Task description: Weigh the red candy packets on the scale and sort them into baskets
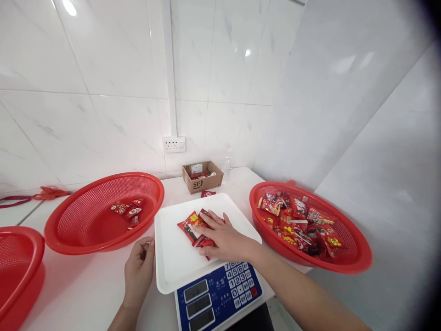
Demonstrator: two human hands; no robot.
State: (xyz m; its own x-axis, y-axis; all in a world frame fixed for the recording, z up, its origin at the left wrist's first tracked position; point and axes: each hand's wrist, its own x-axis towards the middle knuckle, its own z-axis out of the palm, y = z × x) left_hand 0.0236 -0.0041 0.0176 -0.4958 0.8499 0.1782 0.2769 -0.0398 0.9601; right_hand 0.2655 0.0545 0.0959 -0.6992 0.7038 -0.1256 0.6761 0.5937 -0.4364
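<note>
My right hand [223,236] lies over a small pile of red snack packets [189,227] on the white tray [179,271] of a digital scale. Its fingers are spread, touching the packets and hiding part of them. Close to the tray's left edge is my left hand [140,264], fingers curled and thumb pressed to the index finger. What they pinch, if anything, is too small to tell. Below the tray shows the blue scale panel [220,294], with number keys and three displays.
A red plastic basket [358,250] full of mixed red packets stands at right. Another red basket [65,241] at left holds several small packets; part of a third basket [20,276] shows nearer. Behind the tray sit a cardboard box [203,184] and one loose packet [208,194].
</note>
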